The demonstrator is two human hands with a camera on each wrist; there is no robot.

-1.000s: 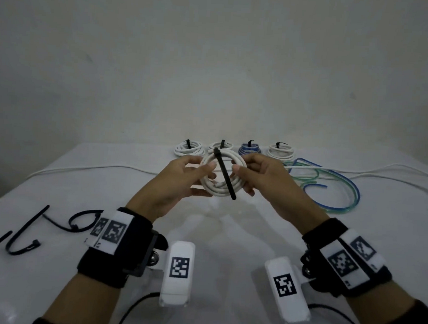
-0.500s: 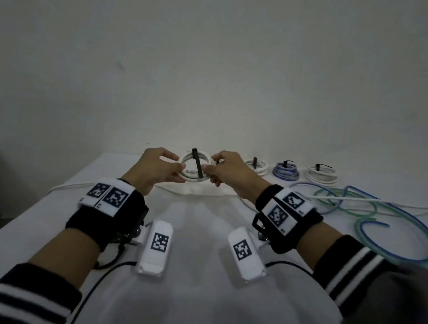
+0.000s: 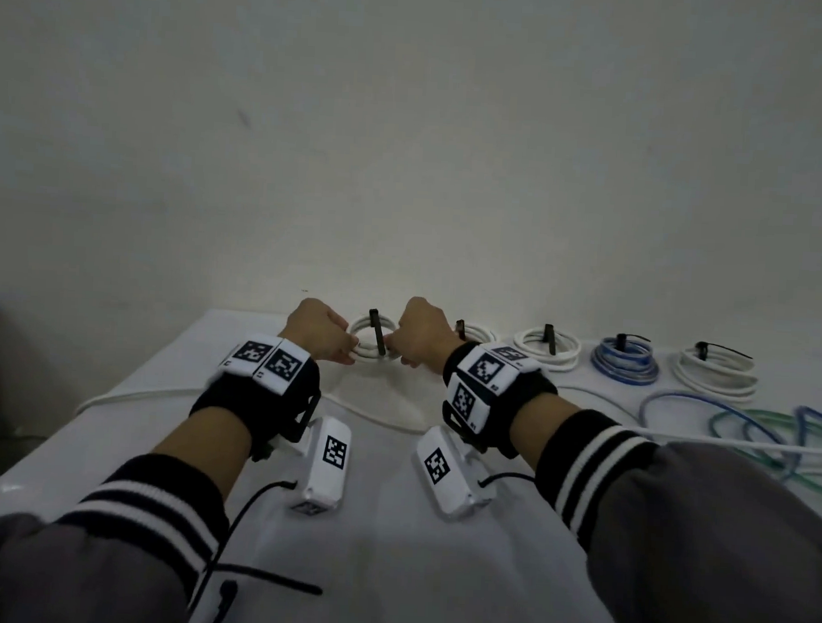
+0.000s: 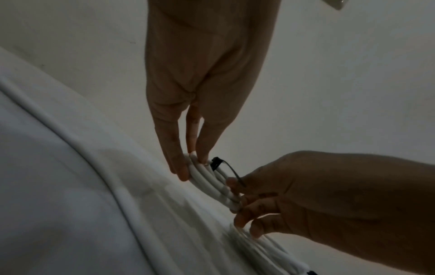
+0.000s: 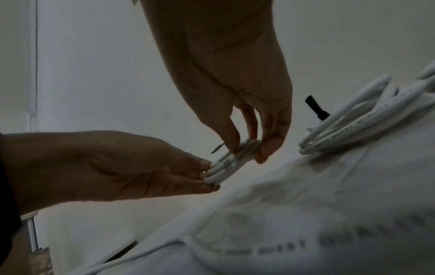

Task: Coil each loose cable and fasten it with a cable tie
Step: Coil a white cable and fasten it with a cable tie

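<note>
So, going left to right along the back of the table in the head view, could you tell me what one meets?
Left hand → white coil held in both hands → right hand → second white coil → blue coil → last white coil.

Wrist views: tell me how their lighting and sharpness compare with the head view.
Head view: dim but even, white coil readable, edges bowed by the wide lens. Left wrist view: dark, left hand backlit, foreground cable smeared. Right wrist view: right hand shadowed, the table's lettering blurred.
</note>
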